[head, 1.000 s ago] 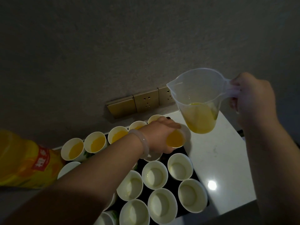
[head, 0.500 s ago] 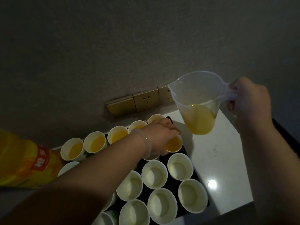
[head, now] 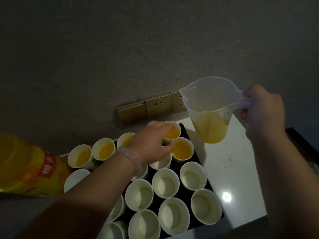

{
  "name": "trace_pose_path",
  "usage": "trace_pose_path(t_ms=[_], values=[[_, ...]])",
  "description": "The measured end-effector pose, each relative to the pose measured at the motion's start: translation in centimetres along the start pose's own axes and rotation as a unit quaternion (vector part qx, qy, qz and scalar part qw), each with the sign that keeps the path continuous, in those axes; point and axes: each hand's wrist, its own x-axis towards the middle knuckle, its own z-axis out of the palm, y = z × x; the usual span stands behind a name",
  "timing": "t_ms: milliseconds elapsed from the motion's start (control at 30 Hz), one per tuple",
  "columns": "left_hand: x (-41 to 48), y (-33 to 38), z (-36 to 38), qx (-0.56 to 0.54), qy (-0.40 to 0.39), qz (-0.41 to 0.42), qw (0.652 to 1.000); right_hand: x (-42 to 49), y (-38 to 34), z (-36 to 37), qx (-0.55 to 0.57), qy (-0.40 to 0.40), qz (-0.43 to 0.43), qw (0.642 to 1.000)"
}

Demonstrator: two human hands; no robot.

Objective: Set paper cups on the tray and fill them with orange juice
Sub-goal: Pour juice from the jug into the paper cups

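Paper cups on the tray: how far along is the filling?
Done: five white paper cups at the far end of the black tray hold orange juice. In hand: the left hand touches one filled cup's rim; the right hand grips a clear plastic jug, part full, not pouring. Left: the near white cups look empty.

wall [head: 120,49]: dark grey, textured | gold sockets [head: 158,106] | white marble counter [head: 229,169] | dim

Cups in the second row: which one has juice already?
The right-end cup, by the left hand. It is orange inside; the others that show in its row are white and empty.
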Motion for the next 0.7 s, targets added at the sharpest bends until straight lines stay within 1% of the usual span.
trace_pose_path(t_ms=[67,200,300,533,700], values=[[-1.3,0.0,-0.6,0.002,0.016,-0.052,0.999,-0.2,0.0,0.3,0.007,0.003,0.007,1.0],[-3.5,0.0,-0.4,0.052,-0.043,-0.106,0.992,-0.6,-0.3,0.6,0.01,0.004,0.013,1.0],[-4.2,0.3,0.6,0.072,-0.048,-0.147,0.985,-0.8,-0.5,0.7,0.016,-0.001,0.004,1.0],[-4.2,1.8,2.5,0.122,-0.011,-0.191,0.974,-1.0,-0.5,0.7,-0.015,-0.006,-0.021,1.0],[-4.4,1.7,3.0,0.138,0.003,-0.204,0.969,-0.9,-0.1,0.4,0.004,-0.019,-0.022,1.0]])
